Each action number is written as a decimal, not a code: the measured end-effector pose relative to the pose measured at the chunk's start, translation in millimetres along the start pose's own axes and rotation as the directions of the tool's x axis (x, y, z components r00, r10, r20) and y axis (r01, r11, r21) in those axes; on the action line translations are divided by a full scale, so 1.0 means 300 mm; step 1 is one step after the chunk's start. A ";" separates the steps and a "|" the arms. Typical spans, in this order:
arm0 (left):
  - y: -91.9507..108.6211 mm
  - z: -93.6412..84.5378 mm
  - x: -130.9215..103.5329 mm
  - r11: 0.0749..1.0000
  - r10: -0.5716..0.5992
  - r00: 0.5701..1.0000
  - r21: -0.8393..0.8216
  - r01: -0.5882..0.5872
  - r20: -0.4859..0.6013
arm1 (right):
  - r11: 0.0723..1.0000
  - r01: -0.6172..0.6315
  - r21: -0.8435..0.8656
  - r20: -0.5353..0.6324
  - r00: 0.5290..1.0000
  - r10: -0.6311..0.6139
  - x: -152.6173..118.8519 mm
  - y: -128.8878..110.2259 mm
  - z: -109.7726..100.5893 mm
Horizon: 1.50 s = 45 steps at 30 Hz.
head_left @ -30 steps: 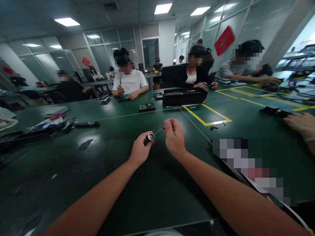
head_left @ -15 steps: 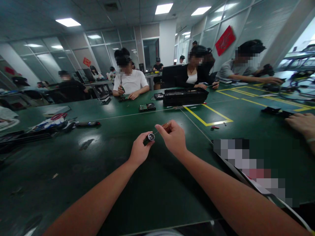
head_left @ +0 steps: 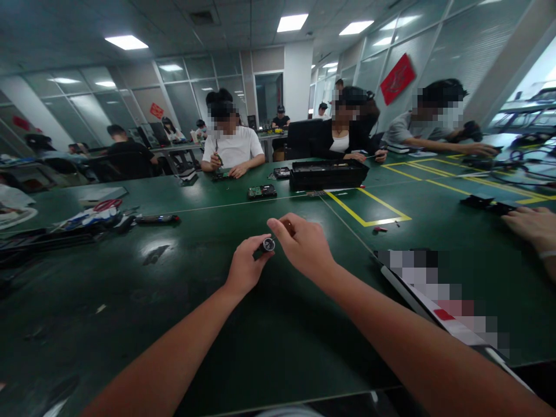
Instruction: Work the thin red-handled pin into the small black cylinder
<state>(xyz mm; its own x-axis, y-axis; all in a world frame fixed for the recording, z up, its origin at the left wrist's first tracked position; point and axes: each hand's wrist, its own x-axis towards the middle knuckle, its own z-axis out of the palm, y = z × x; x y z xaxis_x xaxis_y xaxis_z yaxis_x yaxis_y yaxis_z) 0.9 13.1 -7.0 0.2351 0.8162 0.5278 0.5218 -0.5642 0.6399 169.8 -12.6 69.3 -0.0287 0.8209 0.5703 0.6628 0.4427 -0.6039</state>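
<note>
Over the green tabletop [head_left: 282, 347], my left hand [head_left: 245, 269] grips a small dark cylinder [head_left: 269, 245] with a silvery ring at its open end, which faces me. What lies inside the ring is too small to make out. Close to its right, my right hand [head_left: 308, 240] is closed around a screwdriver [head_left: 289, 225] with an amber-brown handle. The thin shaft points left toward the cylinder's ring. Fingers hide most of the handle, and I cannot tell whether the tip touches the cylinder.
A circuit-board device [head_left: 262, 191] and a long black tray [head_left: 328, 175] lie ahead. Tangled cables and parts [head_left: 98, 217] sit at left beside a dark pen-like tool [head_left: 157, 219]. Red bits [head_left: 379, 229] lie right. A co-worker's hand [head_left: 532, 229] rests at far right; several people sit opposite.
My right hand has turned and shifted slightly left, nearer the cylinder, so less of the screwdriver shows. My left hand keeps its hold on the cylinder. The view has tilted slightly.
</note>
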 end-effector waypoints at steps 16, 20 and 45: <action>-0.032 0.001 0.000 0.998 -0.024 1.000 0.060 0.023 0.010 | 0.996 0.081 0.042 -0.087 0.993 -0.077 -0.052 0.099 0.057; -0.038 -0.010 0.005 0.996 -0.049 0.999 0.075 0.049 -0.007 | 0.998 0.049 0.026 -0.040 0.998 -0.048 -0.049 0.107 0.050; -0.048 -0.020 0.013 0.998 0.022 0.997 0.063 -0.027 0.075 | 0.983 0.058 -0.173 0.042 0.998 -0.051 -0.054 0.052 0.060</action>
<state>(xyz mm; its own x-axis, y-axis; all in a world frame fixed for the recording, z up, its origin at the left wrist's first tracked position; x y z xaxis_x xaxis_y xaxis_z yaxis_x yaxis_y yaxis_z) -10.8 23.6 -10.8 0.3072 0.8105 0.4987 0.5656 -0.5770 0.5893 167.0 -12.3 40.7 -0.0938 0.8114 0.5769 0.7797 0.4202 -0.4642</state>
